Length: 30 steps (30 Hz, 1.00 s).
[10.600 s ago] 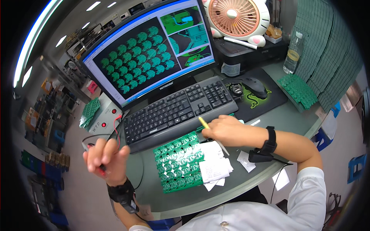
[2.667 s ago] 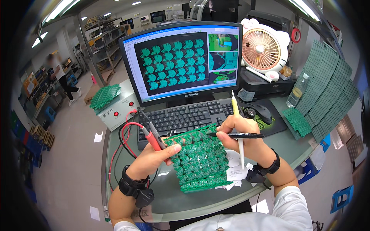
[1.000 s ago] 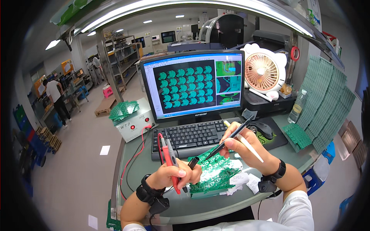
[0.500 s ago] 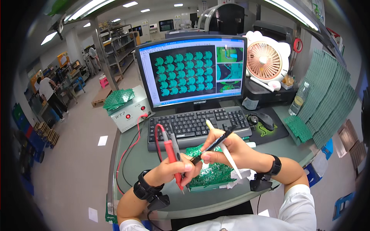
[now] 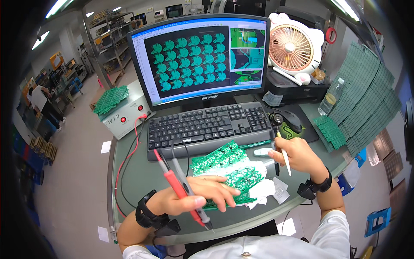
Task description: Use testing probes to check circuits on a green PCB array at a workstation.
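Note:
My left hand holds a red test probe and a grey-black test probe under its thumb, tips slanting down toward the desk's front edge. Its other fingers stretch over the green circuit board panels, touching or just above them. My right hand, at the right of the panels, is closed round a slim white pen-like stick with a pale yellow end and a black pen. Both point downward. Beside the right fingertips lies a small white capped item.
White paper pieces lie by the panels. Behind are a keyboard, monitor and mouse. Probe leads run to a white box at left. A fan, bottle and stacked green panels stand right.
My hands have parted: the right moved right, taking the black pen and white stick from beside my left fingers. The left fingers have spread over the panels. The view has shifted.

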Each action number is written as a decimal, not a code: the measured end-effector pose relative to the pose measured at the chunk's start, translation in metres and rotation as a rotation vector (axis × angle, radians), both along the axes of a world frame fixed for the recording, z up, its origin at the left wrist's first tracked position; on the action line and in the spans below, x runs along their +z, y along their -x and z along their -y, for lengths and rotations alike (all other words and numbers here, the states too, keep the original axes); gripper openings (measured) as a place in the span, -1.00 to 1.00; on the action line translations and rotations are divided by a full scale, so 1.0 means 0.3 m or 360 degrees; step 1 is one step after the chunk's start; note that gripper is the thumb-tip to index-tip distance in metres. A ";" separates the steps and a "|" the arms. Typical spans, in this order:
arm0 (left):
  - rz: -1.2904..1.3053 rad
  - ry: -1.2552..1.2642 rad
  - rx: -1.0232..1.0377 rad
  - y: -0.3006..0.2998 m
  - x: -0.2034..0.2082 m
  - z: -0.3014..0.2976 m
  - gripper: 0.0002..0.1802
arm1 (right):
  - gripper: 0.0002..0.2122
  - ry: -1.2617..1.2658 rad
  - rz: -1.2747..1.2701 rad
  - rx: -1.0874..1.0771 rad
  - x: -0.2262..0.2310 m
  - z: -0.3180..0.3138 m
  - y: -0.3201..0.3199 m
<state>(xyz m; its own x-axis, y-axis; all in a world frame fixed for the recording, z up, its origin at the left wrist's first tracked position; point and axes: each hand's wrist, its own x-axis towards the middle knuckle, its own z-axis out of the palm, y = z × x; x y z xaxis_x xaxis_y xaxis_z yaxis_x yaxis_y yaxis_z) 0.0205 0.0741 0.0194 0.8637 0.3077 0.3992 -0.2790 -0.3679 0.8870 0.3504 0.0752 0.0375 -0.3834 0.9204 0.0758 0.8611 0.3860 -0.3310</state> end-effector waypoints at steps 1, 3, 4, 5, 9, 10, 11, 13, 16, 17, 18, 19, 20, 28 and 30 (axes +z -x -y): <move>-0.0108 -0.0104 -0.0056 -0.002 0.002 0.001 -0.56 | -0.66 0.0013 -0.0004 0.0005 -0.014 0.003 -0.007; -0.0167 -0.0156 -0.0076 0.010 0.018 0.000 -0.61 | -0.63 -0.0231 -0.0664 -0.0010 -0.025 0.011 -0.012; -0.0299 -0.0210 -0.0059 0.023 0.032 -0.001 -0.55 | -0.57 -0.0222 -0.0918 0.0129 -0.026 0.017 -0.007; -0.0432 -0.0262 -0.0042 0.033 0.043 -0.003 -0.49 | -0.57 -0.0196 -0.0905 0.0142 -0.027 0.018 0.001; -0.0161 -0.0284 0.0020 0.007 0.035 0.002 -0.46 | -0.54 -0.0133 -0.1281 0.0957 -0.053 0.049 0.067; -0.0169 -0.0354 0.0033 -0.008 0.025 0.002 -0.44 | -0.55 -0.0082 -0.1294 0.0931 -0.061 0.058 0.076; -0.0130 -0.0373 0.0031 -0.013 0.020 0.002 -0.44 | -0.56 -0.0026 -0.1299 0.0922 -0.069 0.067 0.083; -0.0368 -0.0346 -0.0042 -0.014 0.017 0.003 -0.46 | -0.64 -0.0053 -0.1279 0.0890 -0.083 0.067 0.087; -0.0378 -0.0280 -0.0061 0.013 0.031 -0.010 -0.48 | -0.80 -0.0099 -0.1256 0.0922 -0.097 0.062 0.096; -0.0357 -0.0239 -0.0062 0.017 0.033 -0.014 -0.49 | -0.80 -0.0118 -0.1234 0.0955 -0.099 0.058 0.102; -0.0315 -0.0189 -0.0059 0.008 0.027 -0.015 -0.48 | -0.79 -0.0140 -0.1230 0.0965 -0.098 0.058 0.109; -0.0349 -0.0186 -0.0081 -0.005 0.018 -0.015 -0.48 | -0.78 -0.0166 -0.1221 0.0970 -0.096 0.056 0.117; -0.0284 -0.0269 -0.0075 -0.021 0.005 -0.015 -0.49 | -0.79 -0.0191 -0.1220 0.0962 -0.092 0.057 0.122; -0.0388 -0.0215 -0.0205 -0.023 -0.026 -0.038 -0.52 | -0.83 -0.0049 -0.1002 0.0959 -0.054 0.061 0.112; -0.0379 -0.0212 -0.0203 -0.025 -0.028 -0.038 -0.53 | -0.83 -0.0055 -0.1042 0.0916 -0.062 0.066 0.120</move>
<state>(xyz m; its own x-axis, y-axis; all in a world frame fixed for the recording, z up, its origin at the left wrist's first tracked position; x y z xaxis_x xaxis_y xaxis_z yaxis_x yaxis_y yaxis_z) 0.0280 0.0855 0.0109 0.9661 0.1492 0.2105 -0.1204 -0.4606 0.8794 0.3143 0.0555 0.0190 -0.6577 0.5901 0.4681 0.1697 0.7216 -0.6712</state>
